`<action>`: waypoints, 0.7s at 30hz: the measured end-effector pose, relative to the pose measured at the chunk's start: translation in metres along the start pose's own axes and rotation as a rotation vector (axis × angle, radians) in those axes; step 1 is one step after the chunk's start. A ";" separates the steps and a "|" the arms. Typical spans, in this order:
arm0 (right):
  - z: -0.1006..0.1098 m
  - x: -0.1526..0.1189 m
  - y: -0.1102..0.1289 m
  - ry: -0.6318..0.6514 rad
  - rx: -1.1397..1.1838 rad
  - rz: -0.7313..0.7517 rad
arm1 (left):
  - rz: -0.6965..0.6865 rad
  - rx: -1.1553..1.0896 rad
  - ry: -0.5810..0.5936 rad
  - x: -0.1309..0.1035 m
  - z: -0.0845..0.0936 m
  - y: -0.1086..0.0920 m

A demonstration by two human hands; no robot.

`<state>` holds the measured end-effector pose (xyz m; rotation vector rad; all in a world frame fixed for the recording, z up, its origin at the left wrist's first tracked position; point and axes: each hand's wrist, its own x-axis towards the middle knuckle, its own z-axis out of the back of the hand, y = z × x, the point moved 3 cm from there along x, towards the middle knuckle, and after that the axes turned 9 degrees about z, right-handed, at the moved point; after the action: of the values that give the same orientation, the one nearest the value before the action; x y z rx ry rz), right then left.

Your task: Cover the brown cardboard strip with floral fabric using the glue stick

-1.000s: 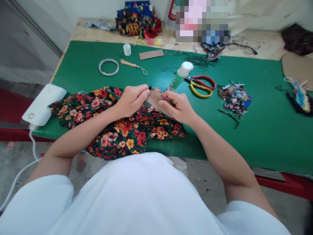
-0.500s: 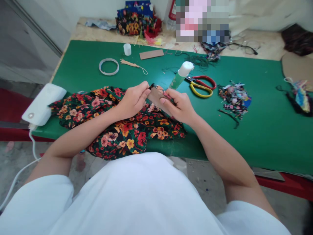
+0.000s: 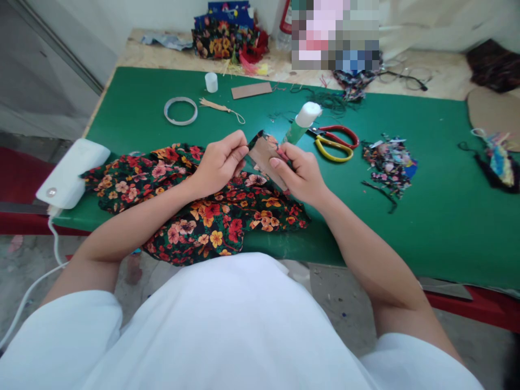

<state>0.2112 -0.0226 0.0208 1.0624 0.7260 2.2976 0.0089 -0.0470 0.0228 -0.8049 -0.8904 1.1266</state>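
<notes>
My right hand [image 3: 301, 169] grips a small brown cardboard piece [image 3: 264, 155], thumb on its face and fingers behind. Dark floral fabric [image 3: 257, 139] shows along the card's upper edge. At the card's upper left corner, my left hand [image 3: 225, 162] pinches what looks like the fabric's edge between thumb and forefinger; the fingers partly hide it. Beneath both hands a large floral cloth [image 3: 203, 227] lies rumpled over the table's front edge. Just beyond my right hand stands a green glue stick [image 3: 298, 132] with a white top.
Red-and-yellow-handled scissors [image 3: 335, 143] and a heap of fabric scraps [image 3: 390, 162] lie to the right on the green mat [image 3: 447, 216]. A tape roll [image 3: 181, 111], a tassel [image 3: 215, 104], a white cap [image 3: 211, 82] and a cardboard strip [image 3: 252, 90] lie farther back. A white device [image 3: 73, 173] sits left.
My left hand has shifted slightly up, its fingers now pinching at the card's corner. The card has turned a little, showing more of its face and the fabric along its top.
</notes>
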 end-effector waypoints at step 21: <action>-0.011 -0.003 0.002 0.195 -0.086 0.069 | 0.024 -0.015 -0.077 0.004 0.001 0.000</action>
<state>0.2039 -0.0287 0.0150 0.8456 0.6672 2.4924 0.0088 -0.0427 0.0234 -0.7903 -0.9564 1.1797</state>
